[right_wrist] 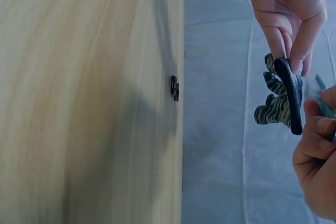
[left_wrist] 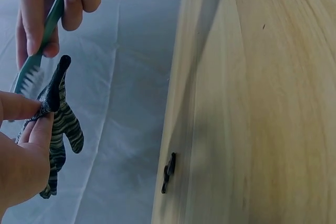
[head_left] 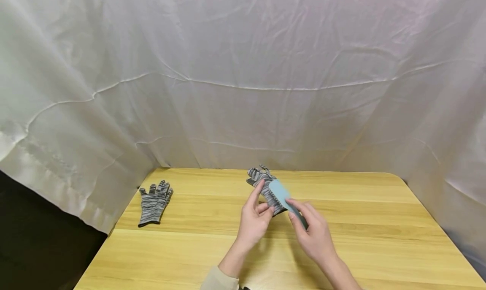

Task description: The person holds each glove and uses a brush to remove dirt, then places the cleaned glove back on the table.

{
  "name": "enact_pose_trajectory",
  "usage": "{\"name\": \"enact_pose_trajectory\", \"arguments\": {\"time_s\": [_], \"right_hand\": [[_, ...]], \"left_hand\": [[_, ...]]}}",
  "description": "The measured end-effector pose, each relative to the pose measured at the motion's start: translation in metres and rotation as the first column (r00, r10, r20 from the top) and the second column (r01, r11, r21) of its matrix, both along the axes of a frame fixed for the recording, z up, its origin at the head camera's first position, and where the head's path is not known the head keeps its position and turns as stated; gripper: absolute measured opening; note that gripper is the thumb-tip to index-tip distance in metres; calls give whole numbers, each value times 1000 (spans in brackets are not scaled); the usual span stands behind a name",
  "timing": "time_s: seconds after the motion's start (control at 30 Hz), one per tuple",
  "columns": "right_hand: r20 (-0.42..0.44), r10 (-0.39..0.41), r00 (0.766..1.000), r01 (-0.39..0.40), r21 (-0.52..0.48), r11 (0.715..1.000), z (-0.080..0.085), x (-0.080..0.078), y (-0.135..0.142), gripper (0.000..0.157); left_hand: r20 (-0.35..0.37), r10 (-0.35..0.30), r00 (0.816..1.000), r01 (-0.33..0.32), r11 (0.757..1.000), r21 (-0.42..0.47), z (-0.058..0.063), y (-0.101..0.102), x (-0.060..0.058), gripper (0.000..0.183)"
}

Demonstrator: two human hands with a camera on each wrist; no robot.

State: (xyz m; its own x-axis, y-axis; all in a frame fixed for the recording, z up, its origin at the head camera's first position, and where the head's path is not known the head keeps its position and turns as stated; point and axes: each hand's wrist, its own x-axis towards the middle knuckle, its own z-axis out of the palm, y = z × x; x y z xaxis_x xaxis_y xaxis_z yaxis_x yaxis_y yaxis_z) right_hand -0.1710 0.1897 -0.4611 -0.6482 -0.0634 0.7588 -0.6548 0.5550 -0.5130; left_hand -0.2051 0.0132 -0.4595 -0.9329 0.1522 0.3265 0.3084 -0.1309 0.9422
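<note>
My left hand (head_left: 253,222) pinches a grey-and-black striped knit glove (head_left: 259,175) by its dark cuff, raised above the table. In the left wrist view the glove's fingers hang downward from the pinch. My right hand (head_left: 314,235) grips the handle of a light blue-green brush (head_left: 280,193). The bristles face the glove and lie against or very close to it; contact is hard to tell. Away to the left, a second striped glove (head_left: 155,203) lies flat on the table, its fingers pointing to the far side.
The light wooden table (head_left: 190,256) has rounded far corners. Pale grey cloth (head_left: 243,112) hangs behind it and at both sides. A small dark object (left_wrist: 168,172) of unclear kind lies near a table edge in both wrist views. A dark area (head_left: 38,235) borders the table's left.
</note>
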Motion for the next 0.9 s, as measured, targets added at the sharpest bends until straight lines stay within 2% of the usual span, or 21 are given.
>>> {"name": "enact_pose_trajectory", "arguments": {"time_s": [0.2,0.9], "right_hand": [[13,38,999,-38,32,999,-1,1,-3,47],[-14,-16,1000,17,55,998,-2,-3,5,50]], "left_hand": [[16,-15,1000,14,1000,9,0,0,1,85],[16,3,1000,-3,1000,25,1,3,1,84]]}}
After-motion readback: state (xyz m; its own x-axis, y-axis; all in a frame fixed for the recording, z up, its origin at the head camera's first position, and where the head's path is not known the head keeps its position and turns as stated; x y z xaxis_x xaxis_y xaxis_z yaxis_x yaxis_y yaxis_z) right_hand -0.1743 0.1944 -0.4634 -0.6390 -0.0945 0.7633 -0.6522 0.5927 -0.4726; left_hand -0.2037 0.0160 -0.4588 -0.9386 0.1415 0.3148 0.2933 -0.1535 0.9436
